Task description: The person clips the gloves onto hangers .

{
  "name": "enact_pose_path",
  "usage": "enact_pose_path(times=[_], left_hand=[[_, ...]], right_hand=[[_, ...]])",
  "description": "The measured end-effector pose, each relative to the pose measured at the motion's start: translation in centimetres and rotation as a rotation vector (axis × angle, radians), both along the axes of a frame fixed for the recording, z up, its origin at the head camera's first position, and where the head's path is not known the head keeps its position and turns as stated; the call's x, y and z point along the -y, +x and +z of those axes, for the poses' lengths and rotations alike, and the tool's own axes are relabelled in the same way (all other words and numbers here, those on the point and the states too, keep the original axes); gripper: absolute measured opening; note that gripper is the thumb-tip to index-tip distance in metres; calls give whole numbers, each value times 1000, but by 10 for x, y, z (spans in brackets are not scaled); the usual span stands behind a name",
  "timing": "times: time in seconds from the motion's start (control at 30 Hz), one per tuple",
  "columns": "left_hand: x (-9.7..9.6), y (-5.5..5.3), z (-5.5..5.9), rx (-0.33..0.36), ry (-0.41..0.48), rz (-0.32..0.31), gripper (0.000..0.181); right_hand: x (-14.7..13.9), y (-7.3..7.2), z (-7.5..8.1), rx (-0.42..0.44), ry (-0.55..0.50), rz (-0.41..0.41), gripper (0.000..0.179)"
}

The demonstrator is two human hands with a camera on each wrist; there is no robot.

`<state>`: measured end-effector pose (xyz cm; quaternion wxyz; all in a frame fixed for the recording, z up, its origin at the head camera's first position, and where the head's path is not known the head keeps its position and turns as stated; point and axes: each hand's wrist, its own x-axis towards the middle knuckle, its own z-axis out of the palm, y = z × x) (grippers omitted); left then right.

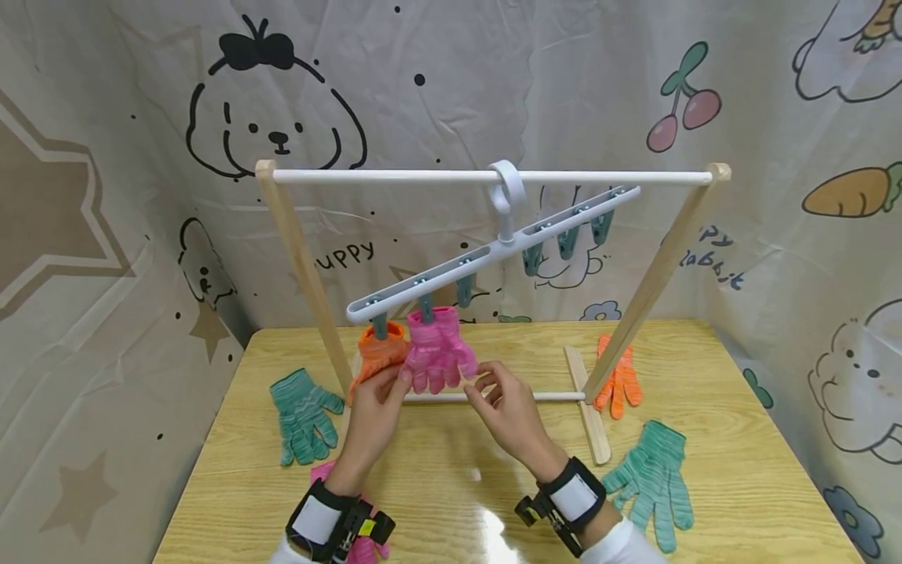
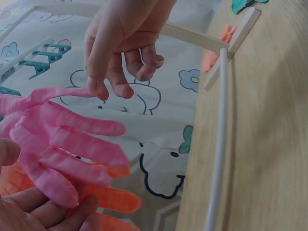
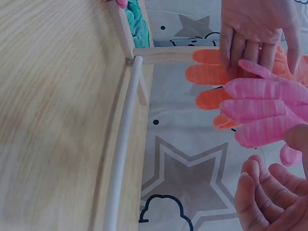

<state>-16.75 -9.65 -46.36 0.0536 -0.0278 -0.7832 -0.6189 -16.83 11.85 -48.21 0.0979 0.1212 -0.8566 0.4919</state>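
A pink glove (image 1: 438,352) hangs from a clip on the lower left end of a tilted white hanger bar (image 1: 451,270). Beside it an orange glove (image 1: 383,352) hangs from the outermost clip (image 1: 380,325). My left hand (image 1: 377,407) is at the lower part of both gloves. Its extended fingers (image 3: 238,53) lie behind a pink glove finger, over the orange glove, with the thumb apart. My right hand (image 1: 509,407) is at the pink glove's right side. Its thumb reaches the glove's thumb tip, and the other fingers are loosely bent, away from the thumb.
The hanger hooks over the white rod (image 1: 366,177) of a wooden stand (image 1: 655,282); empty clips (image 1: 567,243) line its raised right half. Green gloves (image 1: 304,415) lie left and right on the table (image 1: 437,486). Another orange glove (image 1: 623,384) lies behind the right leg, another pink one (image 1: 362,551) under my left wrist.
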Motion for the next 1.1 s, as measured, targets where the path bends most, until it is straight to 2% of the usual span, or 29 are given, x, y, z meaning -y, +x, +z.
enact_pose_path(times=[0.13,0.3,0.53,0.73,0.97,1.1], left_hand=[[3,4,-8,-4,-8,15,35],[8,10,-17,44,-5,33,36],[12,19,-27,73,15,50,33],[15,31,-32,92,-10,71,30],[18,45,-39,148,-64,63,32],[18,55,-42,175,-83,38,33]], right_hand=[[-2,3,-5,31,8,-4,22],[-3,10,-11,65,34,-13,19],[-6,19,-20,57,36,-22,14],[-10,28,-29,73,43,-30,12],[-13,39,-36,101,71,-62,9],[-16,45,-39,113,82,-72,9]])
